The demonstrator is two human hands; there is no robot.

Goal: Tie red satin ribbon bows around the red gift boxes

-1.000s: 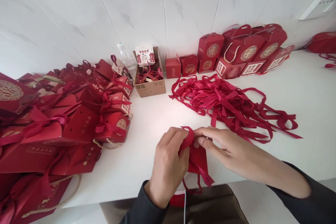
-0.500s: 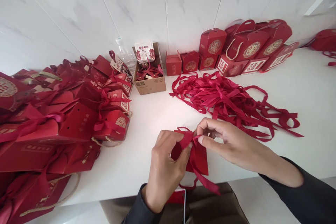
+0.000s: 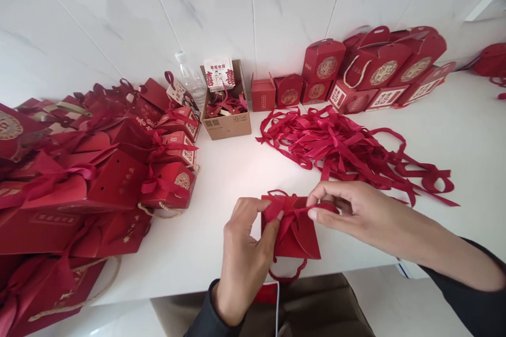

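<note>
Clock centred on the small red box (image 3: 306, 238); 6 is toward the person. Box seems to rest on the worktop (image 3: 221, 179) close to its near edge, flap face up, one cord handle (image 3: 288, 278) at 6 reaching the edge.

Change over the last second: hands have spread. Right hand (image 3: 351, 210) has moved out to 3, drawing the ribbon (image 3: 292, 214) sideways. The tail that hung past the box's near edge isn't visible there now. More of the flap face shows; the ribbon now lies across the box's far side, roughly 9 to 3, gathered mid-way.

Fingers: left hand (image 3: 249, 255) at 8, thumb and index closed on the ribbon's 9 side. Right thumb and index pinched on the 3 side, folded loop sticking out past them; other fingers curled, gap closed as far as I can see.

Meaning, my read: bow is mostly formed, now being pulled tight and evened out. Can't tell if the knot is locked; letting go one side early could slacken it.

Around: ribbon pile (image 3: 336, 139) at 1, untouched. Carton (image 3: 228, 127) at 11. Bow-tied boxes (image 3: 118, 179) heaped at 10. Stacked boxes (image 3: 385, 71) at 1, beyond the pile.
</note>
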